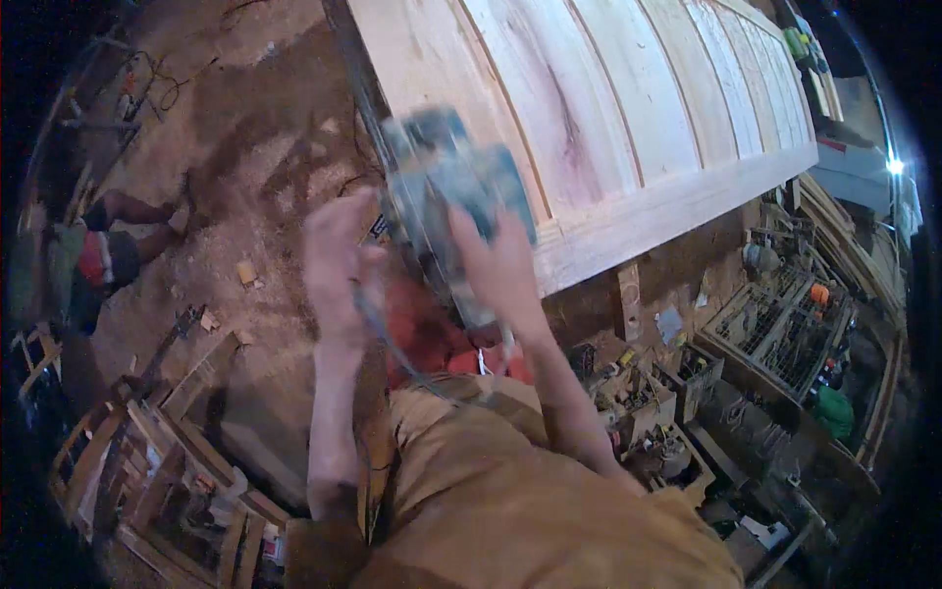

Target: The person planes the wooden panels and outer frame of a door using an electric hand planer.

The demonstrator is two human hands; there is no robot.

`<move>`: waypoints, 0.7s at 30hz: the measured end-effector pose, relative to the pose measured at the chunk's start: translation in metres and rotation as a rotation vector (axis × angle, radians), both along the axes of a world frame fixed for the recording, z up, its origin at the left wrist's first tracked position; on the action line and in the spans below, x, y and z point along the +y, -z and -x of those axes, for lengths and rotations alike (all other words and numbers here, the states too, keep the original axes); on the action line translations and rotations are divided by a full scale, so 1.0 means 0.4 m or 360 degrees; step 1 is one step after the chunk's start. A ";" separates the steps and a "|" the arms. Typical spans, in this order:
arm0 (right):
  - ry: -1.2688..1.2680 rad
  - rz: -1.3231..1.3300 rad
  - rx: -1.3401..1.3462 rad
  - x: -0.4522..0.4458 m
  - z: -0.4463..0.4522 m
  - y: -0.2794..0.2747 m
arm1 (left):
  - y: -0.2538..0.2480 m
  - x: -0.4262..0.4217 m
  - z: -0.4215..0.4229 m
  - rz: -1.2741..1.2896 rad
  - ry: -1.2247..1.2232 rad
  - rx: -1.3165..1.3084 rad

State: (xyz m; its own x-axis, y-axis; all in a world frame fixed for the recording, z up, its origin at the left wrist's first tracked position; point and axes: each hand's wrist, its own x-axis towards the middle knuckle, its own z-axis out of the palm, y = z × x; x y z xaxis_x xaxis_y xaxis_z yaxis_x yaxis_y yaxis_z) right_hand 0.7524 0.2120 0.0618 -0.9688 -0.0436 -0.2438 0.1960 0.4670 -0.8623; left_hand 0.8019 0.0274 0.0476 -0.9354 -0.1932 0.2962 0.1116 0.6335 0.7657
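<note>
A teal handheld power tool (446, 201), blurred by motion and shaped like a belt sander or planer, is at the near left corner of a pale wooden panel door (628, 108). My right hand (496, 260) is closed around the rear part of the tool. Just left of the tool is my left hand (339, 260), its fingers bent and smeared, so I cannot make out whether they grip anything. A thin power cord (388, 339) runs down from beside the left hand past my body.
Sawdust and scraps cover the dirt floor (265, 167). Another person (103, 255) is at the far left. Wooden frames (167, 461) are piled at lower left. Under the door's right side are boxes of tools (638, 402) and a metal grille (780, 319).
</note>
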 end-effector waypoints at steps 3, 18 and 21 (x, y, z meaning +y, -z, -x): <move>0.0012 0.0111 -0.0573 0.173 -0.268 -0.034 | 0.000 0.156 -0.087 0.0108 0.0511 -0.0294; -0.0021 0.0050 -0.0278 0.052 -0.079 0.032 | -0.005 0.142 -0.163 0.0039 0.0062 -0.0161; 0.0005 -0.0021 0.0097 -0.083 0.146 0.015 | -0.029 0.101 -0.147 -0.0038 -0.0153 -0.0262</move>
